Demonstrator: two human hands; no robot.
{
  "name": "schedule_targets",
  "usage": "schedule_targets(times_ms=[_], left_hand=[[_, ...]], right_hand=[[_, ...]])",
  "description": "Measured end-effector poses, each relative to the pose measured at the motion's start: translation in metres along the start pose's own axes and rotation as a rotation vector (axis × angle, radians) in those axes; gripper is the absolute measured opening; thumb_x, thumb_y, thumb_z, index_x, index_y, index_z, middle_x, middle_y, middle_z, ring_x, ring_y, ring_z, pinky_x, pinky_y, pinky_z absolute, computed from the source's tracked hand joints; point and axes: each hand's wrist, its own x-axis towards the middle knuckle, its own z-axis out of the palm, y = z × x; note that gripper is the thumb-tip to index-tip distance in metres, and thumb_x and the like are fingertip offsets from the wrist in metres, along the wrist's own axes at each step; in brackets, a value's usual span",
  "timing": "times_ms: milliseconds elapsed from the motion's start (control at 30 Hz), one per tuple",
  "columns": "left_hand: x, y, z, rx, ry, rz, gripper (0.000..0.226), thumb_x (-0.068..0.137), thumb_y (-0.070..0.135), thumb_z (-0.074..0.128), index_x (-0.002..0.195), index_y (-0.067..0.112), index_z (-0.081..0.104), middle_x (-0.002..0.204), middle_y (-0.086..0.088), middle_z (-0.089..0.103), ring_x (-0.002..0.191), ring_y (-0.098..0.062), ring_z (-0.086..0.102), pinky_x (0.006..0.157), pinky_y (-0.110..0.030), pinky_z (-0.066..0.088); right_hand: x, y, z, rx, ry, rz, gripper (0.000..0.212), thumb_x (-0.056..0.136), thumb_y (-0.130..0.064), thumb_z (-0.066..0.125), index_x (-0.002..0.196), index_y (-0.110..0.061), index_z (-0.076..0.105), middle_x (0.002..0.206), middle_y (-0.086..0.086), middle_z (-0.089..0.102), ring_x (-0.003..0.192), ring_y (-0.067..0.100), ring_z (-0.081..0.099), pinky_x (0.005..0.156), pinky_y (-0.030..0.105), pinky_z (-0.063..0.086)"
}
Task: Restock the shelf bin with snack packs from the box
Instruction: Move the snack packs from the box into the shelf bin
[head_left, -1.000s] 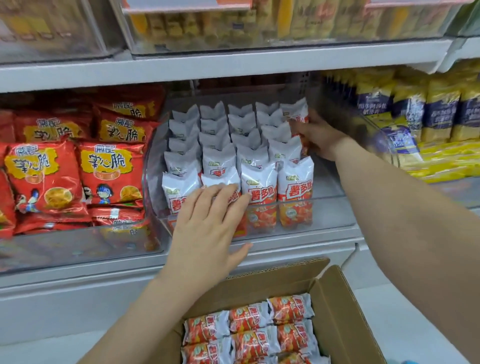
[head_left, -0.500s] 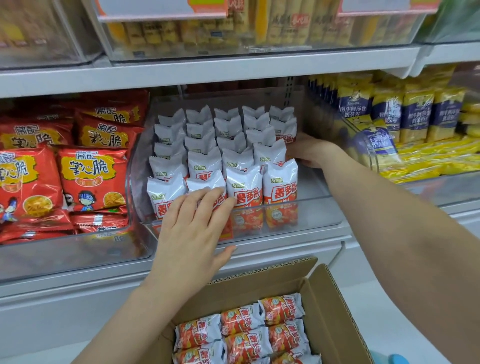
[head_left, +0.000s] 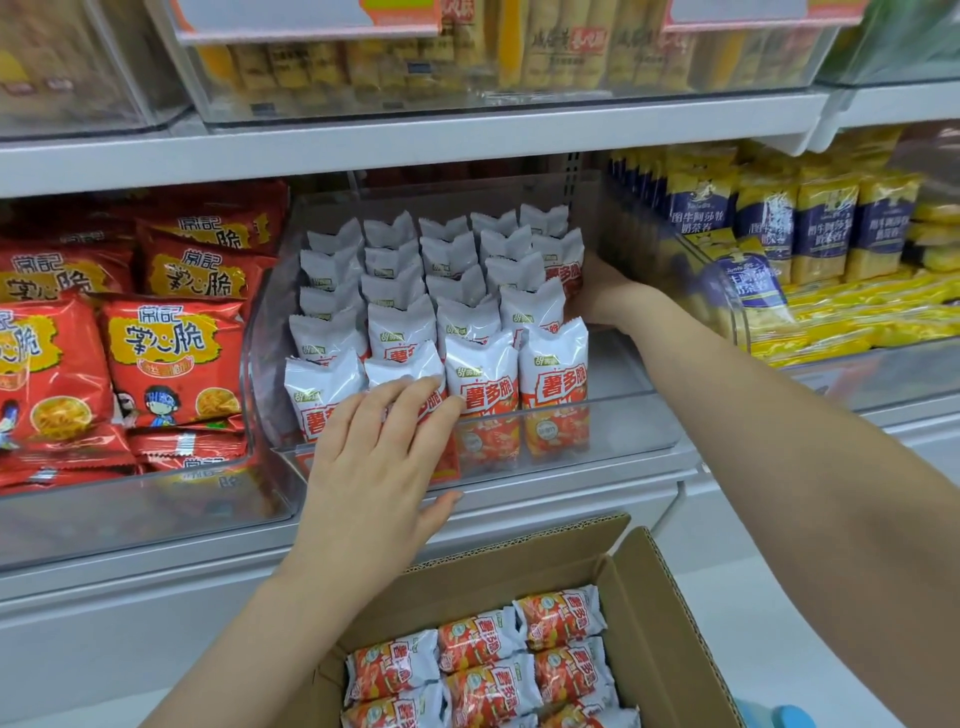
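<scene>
A clear plastic shelf bin (head_left: 628, 421) holds several upright white-and-orange snack packs (head_left: 483, 379) in rows. My left hand (head_left: 374, 457) lies flat against the bin's front, fingers straight, touching the front-left packs. My right hand (head_left: 597, 291) reaches into the bin's right side and presses against the right column of packs; its fingers are hidden behind them. Below, an open cardboard box (head_left: 654, 618) holds more of the same packs (head_left: 483, 670) lying flat.
Red snack bags (head_left: 171, 353) fill the bin to the left. Yellow-and-blue packs (head_left: 821, 234) stand in the bin to the right. An upper shelf (head_left: 415, 140) with more bins hangs overhead. A blue object (head_left: 779, 717) shows at the bottom right.
My right hand has drawn forward along the right column of packs. The view has shifted slightly right and down. My left hand stays at the bin's front.
</scene>
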Motion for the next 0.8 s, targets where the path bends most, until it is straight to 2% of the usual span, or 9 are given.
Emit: schedule_targets(times_ms=[100, 167, 233, 333, 467, 633, 800], left_hand=[[0.0, 0.0, 0.001, -0.001, 0.015, 0.002, 0.082, 0.057, 0.045, 0.083, 0.125, 0.012, 0.052, 0.124, -0.013, 0.056, 0.113, -0.031, 0.042, 0.099, -0.043, 0.03], [0.0, 0.0, 0.001, -0.002, 0.018, 0.002, 0.082, 0.057, 0.045, 0.083, 0.125, 0.012, 0.05, 0.124, -0.013, 0.056, 0.113, -0.031, 0.042, 0.098, -0.043, 0.03], [0.0, 0.0, 0.001, -0.004, 0.023, 0.003, 0.082, 0.057, 0.044, 0.083, 0.125, 0.012, 0.05, 0.123, -0.013, 0.056, 0.112, -0.031, 0.043, 0.098, -0.043, 0.03], [0.0, 0.001, 0.001, -0.002, 0.023, 0.002, 0.082, 0.056, 0.044, 0.083, 0.124, 0.012, 0.051, 0.122, -0.013, 0.057, 0.112, -0.031, 0.042, 0.098, -0.043, 0.03], [0.001, 0.001, 0.002, -0.002, 0.02, 0.0, 0.083, 0.055, 0.043, 0.084, 0.124, 0.012, 0.05, 0.123, -0.013, 0.058, 0.112, -0.031, 0.042, 0.098, -0.043, 0.029], [0.0, 0.0, 0.003, -0.001, 0.015, 0.007, 0.083, 0.055, 0.04, 0.084, 0.125, 0.012, 0.048, 0.124, -0.012, 0.058, 0.114, -0.029, 0.041, 0.1, -0.043, 0.028], [0.0, -0.002, 0.004, 0.003, 0.006, 0.018, 0.085, 0.055, 0.038, 0.084, 0.126, 0.012, 0.046, 0.126, -0.012, 0.057, 0.114, -0.03, 0.041, 0.099, -0.042, 0.029]], right_hand=[[0.003, -0.002, 0.005, 0.078, 0.085, 0.024, 0.037, 0.089, -0.016, 0.065, 0.121, -0.005, 0.052, 0.123, 0.01, 0.059, 0.114, 0.024, 0.055, 0.099, 0.033, 0.046], [0.005, -0.003, 0.009, 0.195, 0.13, 0.063, 0.047, 0.088, -0.021, 0.065, 0.129, -0.01, 0.046, 0.13, 0.008, 0.054, 0.118, 0.023, 0.053, 0.101, 0.033, 0.044], [0.003, -0.005, 0.011, 0.247, 0.109, 0.07, 0.05, 0.091, -0.023, 0.061, 0.135, -0.011, 0.039, 0.136, 0.011, 0.05, 0.124, 0.026, 0.05, 0.106, 0.035, 0.041], [-0.003, -0.007, 0.009, 0.188, 0.047, 0.043, 0.057, 0.093, -0.018, 0.059, 0.141, -0.007, 0.03, 0.144, 0.012, 0.041, 0.133, 0.026, 0.041, 0.11, 0.032, 0.035], [-0.007, -0.01, 0.004, 0.064, 0.033, -0.014, 0.053, 0.095, -0.016, 0.056, 0.14, -0.004, 0.032, 0.146, 0.014, 0.038, 0.135, 0.026, 0.037, 0.113, 0.031, 0.03], [-0.005, -0.01, 0.004, 0.079, 0.066, 0.026, 0.052, 0.094, -0.015, 0.056, 0.139, -0.005, 0.033, 0.145, 0.014, 0.04, 0.133, 0.026, 0.039, 0.11, 0.031, 0.033], [-0.016, -0.005, -0.004, 0.193, 0.057, 0.176, 0.091, 0.079, -0.014, 0.076, 0.148, -0.011, 0.016, 0.148, 0.008, 0.035, 0.134, 0.026, 0.038, 0.105, 0.033, 0.038]])
